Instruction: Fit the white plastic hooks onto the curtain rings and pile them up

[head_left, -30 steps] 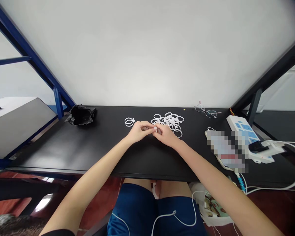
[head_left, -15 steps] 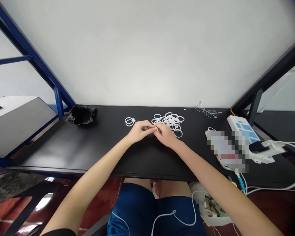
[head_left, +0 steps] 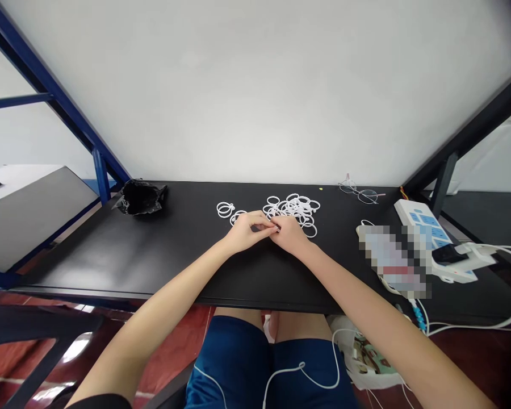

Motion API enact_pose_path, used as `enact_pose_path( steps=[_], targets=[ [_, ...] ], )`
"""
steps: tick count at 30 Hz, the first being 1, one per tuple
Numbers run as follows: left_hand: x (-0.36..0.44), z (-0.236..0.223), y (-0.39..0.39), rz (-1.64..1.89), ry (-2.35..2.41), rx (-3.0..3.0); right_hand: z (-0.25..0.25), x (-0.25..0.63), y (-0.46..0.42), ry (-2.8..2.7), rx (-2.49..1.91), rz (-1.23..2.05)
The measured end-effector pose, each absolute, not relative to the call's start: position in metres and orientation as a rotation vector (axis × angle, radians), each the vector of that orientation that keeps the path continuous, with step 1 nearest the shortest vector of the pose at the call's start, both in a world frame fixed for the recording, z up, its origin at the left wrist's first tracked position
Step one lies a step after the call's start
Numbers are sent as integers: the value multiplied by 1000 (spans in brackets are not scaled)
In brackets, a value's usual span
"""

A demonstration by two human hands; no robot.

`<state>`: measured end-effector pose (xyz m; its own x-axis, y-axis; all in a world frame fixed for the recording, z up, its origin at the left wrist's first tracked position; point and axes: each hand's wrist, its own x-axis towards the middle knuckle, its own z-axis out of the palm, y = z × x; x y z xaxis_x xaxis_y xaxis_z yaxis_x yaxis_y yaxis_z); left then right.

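My left hand [head_left: 246,230] and my right hand [head_left: 290,234] meet fingertip to fingertip over the black table [head_left: 174,255], both pinched on a white ring [head_left: 237,216] that shows just beyond my left fingers. A heap of several white rings [head_left: 293,209] lies right behind my right hand. A small separate cluster of white rings [head_left: 225,209] rests to the left of the heap, beyond my left hand.
A crumpled black bag [head_left: 140,197] lies at the back left. Eyeglasses [head_left: 360,193] sit at the back right. A white power strip [head_left: 430,233], a blurred flat object [head_left: 392,258] and white cables [head_left: 494,284] crowd the right end. Slanted frame bars rise on both sides.
Both hands stayed together and shifted slightly. A white ring now shows at my left fingertips where none was visible before.
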<state>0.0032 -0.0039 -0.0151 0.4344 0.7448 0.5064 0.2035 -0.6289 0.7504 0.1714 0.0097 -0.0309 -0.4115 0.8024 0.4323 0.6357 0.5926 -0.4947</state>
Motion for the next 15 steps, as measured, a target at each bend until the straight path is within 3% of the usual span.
enact_pose_path(
  steps=[15],
  targets=[
    [3,-8,-7,1107,845,2075,-25,170,5,-2228,-1308,321]
  ],
)
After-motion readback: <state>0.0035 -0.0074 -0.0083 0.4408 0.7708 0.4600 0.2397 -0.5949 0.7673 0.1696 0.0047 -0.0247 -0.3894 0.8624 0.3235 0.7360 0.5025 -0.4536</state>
